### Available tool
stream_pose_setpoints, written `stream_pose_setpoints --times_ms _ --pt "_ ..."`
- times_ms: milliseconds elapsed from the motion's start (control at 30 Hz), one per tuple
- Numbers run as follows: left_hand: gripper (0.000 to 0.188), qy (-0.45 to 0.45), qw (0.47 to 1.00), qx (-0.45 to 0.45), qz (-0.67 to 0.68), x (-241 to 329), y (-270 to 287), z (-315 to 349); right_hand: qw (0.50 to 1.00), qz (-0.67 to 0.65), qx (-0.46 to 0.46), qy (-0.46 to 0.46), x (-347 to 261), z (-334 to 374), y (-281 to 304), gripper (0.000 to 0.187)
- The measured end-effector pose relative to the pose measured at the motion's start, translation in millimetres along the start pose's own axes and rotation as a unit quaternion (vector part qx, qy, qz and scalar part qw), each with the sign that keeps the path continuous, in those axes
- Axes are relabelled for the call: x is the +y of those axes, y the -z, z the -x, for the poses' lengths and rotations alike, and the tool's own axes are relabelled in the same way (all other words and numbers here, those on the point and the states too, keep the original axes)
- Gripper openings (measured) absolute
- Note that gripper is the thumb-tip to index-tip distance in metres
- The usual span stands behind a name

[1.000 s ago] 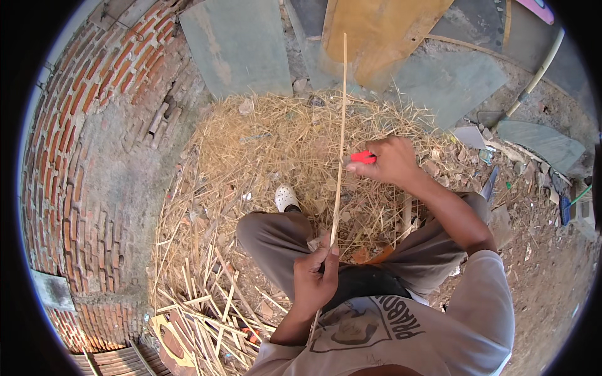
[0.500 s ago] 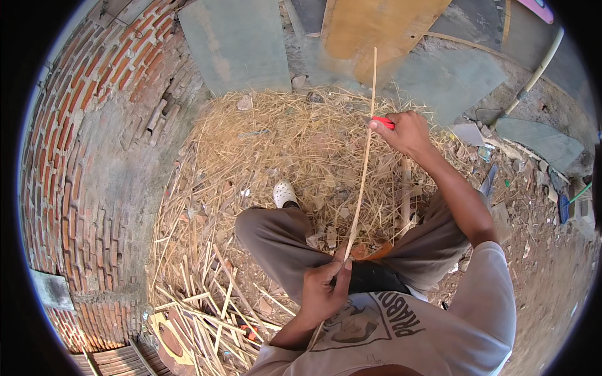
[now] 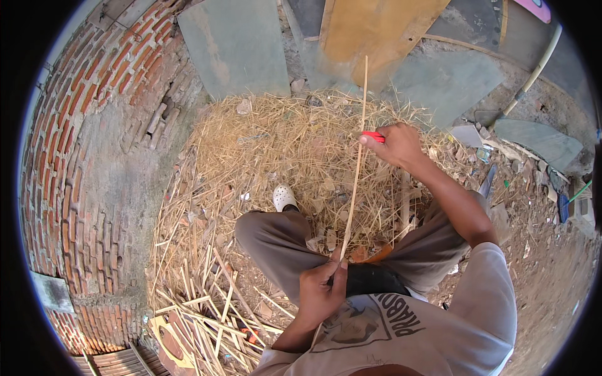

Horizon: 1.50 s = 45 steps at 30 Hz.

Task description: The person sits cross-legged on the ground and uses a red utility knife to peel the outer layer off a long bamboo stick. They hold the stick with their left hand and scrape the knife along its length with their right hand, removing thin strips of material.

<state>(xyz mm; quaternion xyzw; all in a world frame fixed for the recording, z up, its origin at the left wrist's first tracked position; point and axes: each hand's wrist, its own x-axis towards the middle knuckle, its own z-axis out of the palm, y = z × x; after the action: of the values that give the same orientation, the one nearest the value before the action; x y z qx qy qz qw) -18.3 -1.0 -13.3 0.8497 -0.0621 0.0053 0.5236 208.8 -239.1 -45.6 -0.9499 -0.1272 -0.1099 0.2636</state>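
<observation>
Wooden strip (image 3: pixel 354 188), long, thin and pale, is running up the middle of the view, its upper end rising free, its lower stretch passing into the left hand and the right hand meeting it further up. Over on the far left, a brick wall (image 3: pixel 69 156) is curving along the rim, patches of plaster showing among its red courses. Moving right, a flat yellow piece (image 3: pixel 164 332) is lying low down, and beside it a pile of loose strips (image 3: pixel 210 321) is sprawling, its pieces crossing at all angles. Behind, a tall grey-green board (image 3: pixel 235 53) is standing above the straw-coloured shavings (image 3: pixel 269 141), which are covering much of the ground. A white clog (image 3: pixel 284 196) with holes is poking out beyond the bent left knee. Now the left hand (image 3: pixel 322 289): it's sitting near the lap, fingers closing narrowly, thumb and fingertips pinching the strip. Higher up, the right hand (image 3: pixel 399 148) is reaching in from the right, fingers curling firmly around a red tool (image 3: pixel 374 136), its front end coming right up to the strip; whether an edge is biting in, I can't tell. Above them a yellow-brown board (image 3: pixel 379 34) is leaning at the back. Finishing at the right, a pale pipe (image 3: pixel 537 75) is slanting upward, and a blue object (image 3: pixel 562 208) is lying near the edge.
</observation>
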Motion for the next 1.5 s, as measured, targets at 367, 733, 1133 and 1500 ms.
stream_pose_setpoints --times_ms 367,733,1133,1500 --pt "0.029 0.032 0.997 0.022 0.062 7.1 2.1 -16.5 0.985 -0.025 -0.034 0.165 -48.0 45.7 -4.2 0.069" --pt "0.031 0.065 0.997 0.013 0.040 20.9 3.1 -24.3 0.984 0.009 -0.003 0.180 -36.7 26.5 0.1 0.070" --pt "0.034 0.046 0.999 0.003 0.005 8.8 14.1 -8.1 0.992 -0.004 -0.031 0.119 -41.6 35.0 -1.4 0.071" --pt "0.037 -0.047 0.998 -0.024 -0.047 15.0 12.6 -1.0 1.000 0.005 0.018 -0.015 -4.9 -8.2 9.1 0.073"
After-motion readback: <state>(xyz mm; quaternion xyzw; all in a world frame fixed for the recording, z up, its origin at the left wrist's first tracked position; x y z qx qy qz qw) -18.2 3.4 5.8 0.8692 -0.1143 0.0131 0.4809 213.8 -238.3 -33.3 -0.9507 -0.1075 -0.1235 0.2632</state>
